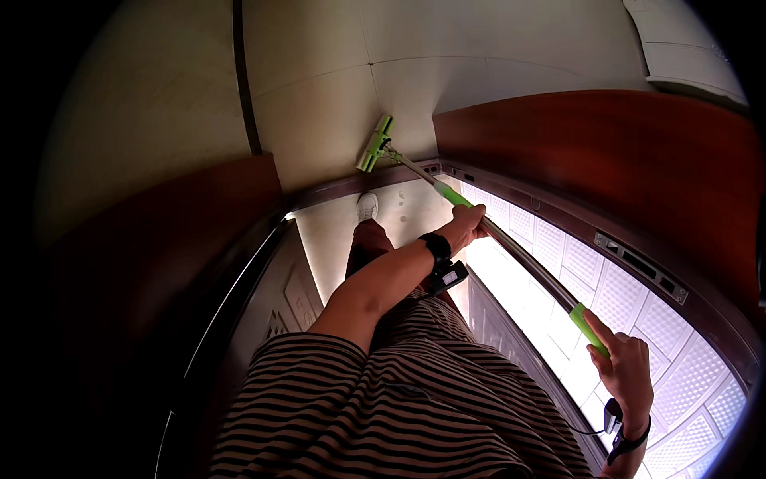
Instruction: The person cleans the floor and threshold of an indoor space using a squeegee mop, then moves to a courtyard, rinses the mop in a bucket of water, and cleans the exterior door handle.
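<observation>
A sponge mop with a green head (376, 143) and a metal pole (529, 263) slants across the view. My left hand (468, 224) is wrapped around the pole just below its green sleeve (452, 194). Lower right, my right hand (625, 365) grips the green end handle (589, 329), the index finger stretched along it. The mop head lies against a pale panelled surface (317, 108), just past a dark strip (335, 190); its far face is hidden. Both wrists carry a black band with a small device.
Red-brown panels stand at the right (598, 138) and left (179, 197). A dark frame with a metal strike plate (640, 266) runs along the right, beside brightly lit textured panels (628, 311). My white shoe (367, 206) is on a light floor (323, 239).
</observation>
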{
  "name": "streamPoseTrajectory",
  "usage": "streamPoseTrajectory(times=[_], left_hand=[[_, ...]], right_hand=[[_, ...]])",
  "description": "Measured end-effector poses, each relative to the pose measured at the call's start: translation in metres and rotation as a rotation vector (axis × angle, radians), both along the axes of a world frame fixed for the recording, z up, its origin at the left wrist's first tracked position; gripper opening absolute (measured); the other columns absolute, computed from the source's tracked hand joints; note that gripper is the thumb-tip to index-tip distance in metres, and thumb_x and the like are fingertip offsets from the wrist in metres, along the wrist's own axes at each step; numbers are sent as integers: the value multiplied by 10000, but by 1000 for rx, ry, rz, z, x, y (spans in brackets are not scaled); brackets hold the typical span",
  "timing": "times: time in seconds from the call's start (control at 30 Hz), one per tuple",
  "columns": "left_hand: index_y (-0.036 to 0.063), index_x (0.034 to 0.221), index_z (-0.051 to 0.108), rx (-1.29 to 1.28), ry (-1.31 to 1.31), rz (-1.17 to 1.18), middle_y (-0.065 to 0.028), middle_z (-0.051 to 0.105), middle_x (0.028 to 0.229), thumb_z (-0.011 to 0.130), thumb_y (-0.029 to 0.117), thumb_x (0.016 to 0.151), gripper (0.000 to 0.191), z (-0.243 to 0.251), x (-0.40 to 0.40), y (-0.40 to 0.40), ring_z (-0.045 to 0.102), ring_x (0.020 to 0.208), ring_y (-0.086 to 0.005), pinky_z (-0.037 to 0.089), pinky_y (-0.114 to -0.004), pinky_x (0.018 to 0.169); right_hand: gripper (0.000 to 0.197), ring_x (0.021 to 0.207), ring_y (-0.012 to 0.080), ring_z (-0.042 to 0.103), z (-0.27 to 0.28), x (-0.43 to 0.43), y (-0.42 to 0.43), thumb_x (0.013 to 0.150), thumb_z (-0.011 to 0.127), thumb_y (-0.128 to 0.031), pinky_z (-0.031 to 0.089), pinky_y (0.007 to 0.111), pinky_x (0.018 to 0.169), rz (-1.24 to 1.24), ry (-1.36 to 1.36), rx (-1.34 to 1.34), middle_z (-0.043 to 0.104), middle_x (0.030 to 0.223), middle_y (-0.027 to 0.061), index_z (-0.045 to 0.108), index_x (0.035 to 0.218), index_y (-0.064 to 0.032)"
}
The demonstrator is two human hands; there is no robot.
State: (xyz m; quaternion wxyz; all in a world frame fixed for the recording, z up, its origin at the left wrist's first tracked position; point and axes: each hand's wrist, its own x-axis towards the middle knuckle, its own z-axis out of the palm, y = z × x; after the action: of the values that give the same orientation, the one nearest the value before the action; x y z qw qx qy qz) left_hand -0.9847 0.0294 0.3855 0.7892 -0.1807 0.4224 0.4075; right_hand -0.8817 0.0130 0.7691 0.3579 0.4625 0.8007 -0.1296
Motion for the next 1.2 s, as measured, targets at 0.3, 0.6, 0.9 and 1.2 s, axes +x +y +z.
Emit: streamPoseTrajectory(times=[0.3, 0.6, 0.9, 1.2], left_hand=[[-61, 780, 373, 91, -245, 117, -139, 474, 635, 423, 71, 786, 141, 52, 37, 27, 538, 543, -227, 525, -366, 531], [24, 646, 385, -5, -477, 313, -96, 398, 508, 421, -16, 738, 107, -7, 11, 41, 450, 471, -202, 471, -383, 593], [3, 776, 358, -177, -279, 462, -96, 405, 540, 416, 16, 762, 61, 11, 3, 28, 459, 431, -206, 477, -374, 450], [-36, 861, 335, -246, -53, 523, -114, 435, 675, 417, 53, 792, 139, 14, -57, -14, 497, 527, -213, 505, -373, 525]], right_hand=[[507, 434, 132, 395, 54, -29, -39, 728, 601, -98, 316, 307, 488, 58, -251, 217, 395, 572, 27, 457, 1193, -238], [474, 346, 110, 379, 1, -68, -20, 726, 526, -61, 282, 256, 326, 532, -306, 157, 384, 531, 44, 457, 1190, -130], [510, 458, 147, 401, 18, -55, 7, 737, 598, -103, 314, 312, 498, 215, -177, 7, 428, 541, 60, 431, 1208, -204], [519, 426, 171, 425, -2, -59, 25, 683, 637, -62, 336, 316, 464, 201, -10, -105, 467, 513, 90, 483, 1168, -161]])
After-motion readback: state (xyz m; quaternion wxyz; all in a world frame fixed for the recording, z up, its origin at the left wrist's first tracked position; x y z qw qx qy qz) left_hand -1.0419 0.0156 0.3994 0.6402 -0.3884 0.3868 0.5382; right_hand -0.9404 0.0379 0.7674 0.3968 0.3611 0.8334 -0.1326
